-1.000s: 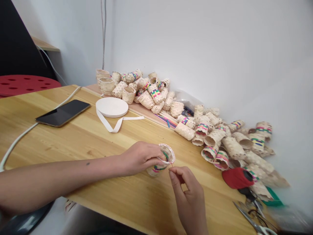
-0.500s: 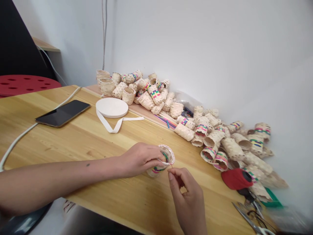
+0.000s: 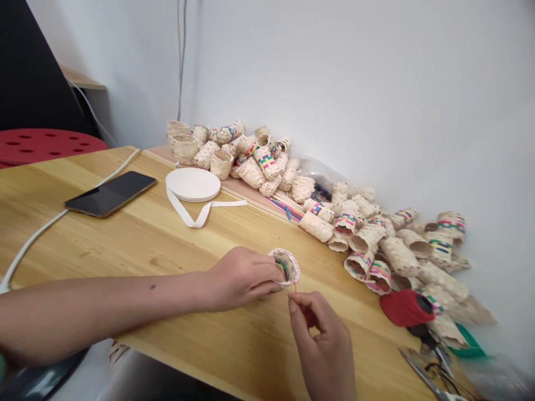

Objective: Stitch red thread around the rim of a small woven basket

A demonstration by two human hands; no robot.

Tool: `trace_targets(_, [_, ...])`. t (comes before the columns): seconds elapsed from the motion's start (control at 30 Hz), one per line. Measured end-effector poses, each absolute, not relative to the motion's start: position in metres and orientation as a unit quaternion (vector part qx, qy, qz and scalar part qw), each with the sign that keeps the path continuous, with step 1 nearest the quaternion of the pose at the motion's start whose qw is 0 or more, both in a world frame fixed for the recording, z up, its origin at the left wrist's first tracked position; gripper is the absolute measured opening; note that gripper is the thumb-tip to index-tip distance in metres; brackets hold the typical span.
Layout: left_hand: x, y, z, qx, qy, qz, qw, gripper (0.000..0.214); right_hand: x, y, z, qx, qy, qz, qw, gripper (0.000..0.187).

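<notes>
My left hand (image 3: 246, 277) grips a small woven basket (image 3: 291, 265) by its near side, with the mouth tilted toward me. White tape edges the basket's rim, overstitched in red thread, and coloured strips show inside. Just below the rim, my right hand (image 3: 320, 334) is closed in a pinch, thumb against forefinger. A short length of red thread (image 3: 295, 288) runs from the rim down to those fingertips. Whether a needle is between them is too small to see. My left fingers cover the basket's lower body.
A roll of white tape (image 3: 193, 184) lies beyond my left hand, its loose end folded on the table. Left of it is a phone (image 3: 111, 193) beside a white cable. Several woven baskets (image 3: 316, 225) are heaped along the wall. A red thread spool (image 3: 404, 308) and scissors (image 3: 422, 374) lie at right.
My left hand has turned the basket slightly, hiding its outer body behind the fingers. My right hand has dropped a little away from the rim, and more red thread shows between.
</notes>
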State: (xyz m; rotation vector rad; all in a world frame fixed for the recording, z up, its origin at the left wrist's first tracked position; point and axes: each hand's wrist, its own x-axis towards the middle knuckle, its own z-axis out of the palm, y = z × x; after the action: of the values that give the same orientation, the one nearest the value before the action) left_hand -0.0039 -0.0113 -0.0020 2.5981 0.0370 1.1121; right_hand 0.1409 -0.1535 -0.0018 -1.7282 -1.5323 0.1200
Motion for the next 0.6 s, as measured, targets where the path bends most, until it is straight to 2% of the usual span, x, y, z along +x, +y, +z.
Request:
trace_targets(0.1, [-0.005,-0.017,-0.002,0.899,0.023,0.436,0.041,0.019,0.139,-0.154,-0.004,-0.678,-0.604,0.059,0.414,0.015])
trace_targets(0.17, [-0.006,-0.019,0.000,0.893,0.027,0.449,0.007,0.018,0.137,-0.153,-0.006,-0.675,-0.597,0.062,0.430,0.015])
trace_targets(0.6, [-0.009,-0.023,0.009,0.874,0.011,0.485,0.008,0.018,0.133,-0.147,-0.020,-0.659,-0.557,0.099,0.496,0.016])
